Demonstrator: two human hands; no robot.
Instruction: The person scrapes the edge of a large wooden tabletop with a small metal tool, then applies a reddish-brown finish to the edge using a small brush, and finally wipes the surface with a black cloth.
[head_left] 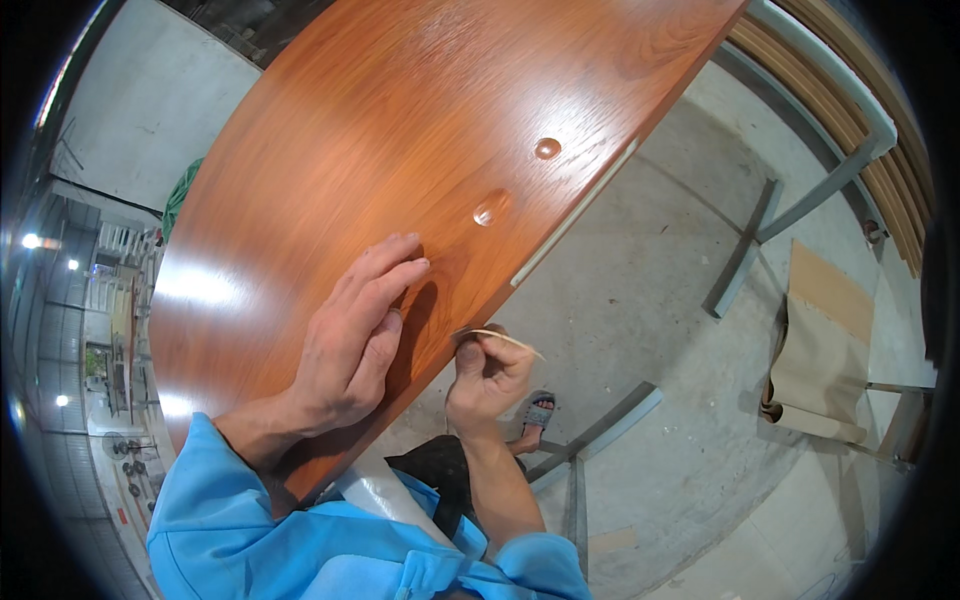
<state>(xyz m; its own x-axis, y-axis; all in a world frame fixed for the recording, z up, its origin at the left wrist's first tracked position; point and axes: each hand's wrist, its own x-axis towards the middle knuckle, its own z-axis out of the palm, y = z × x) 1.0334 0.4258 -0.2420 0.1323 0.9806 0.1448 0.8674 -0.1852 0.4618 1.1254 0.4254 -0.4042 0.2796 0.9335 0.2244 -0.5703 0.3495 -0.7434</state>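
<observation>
A glossy orange-brown wooden door panel [330, 170] with a dark grain lies across the view. My left hand [350, 335] is open over its face near the right-hand edge, fingers stretched forward and holding nothing. Just beside that edge, my right hand [487, 385] is closed in a pinch on a thin piece of sandpaper [500, 340], dark at one end and beige along its side. The sandpaper's dark end meets the panel's edge. Ahead of both hands, a long pale strip [575, 212] is set into the edge.
Two round, shiny spots [547, 149] mark the panel's face. Grey metal stand legs [610, 420] rise from the concrete floor [690, 400] at right. Brown sheet material [825, 350] lies farther right, below stacked long boards [840, 90]. My sandalled foot [538, 412] shows below.
</observation>
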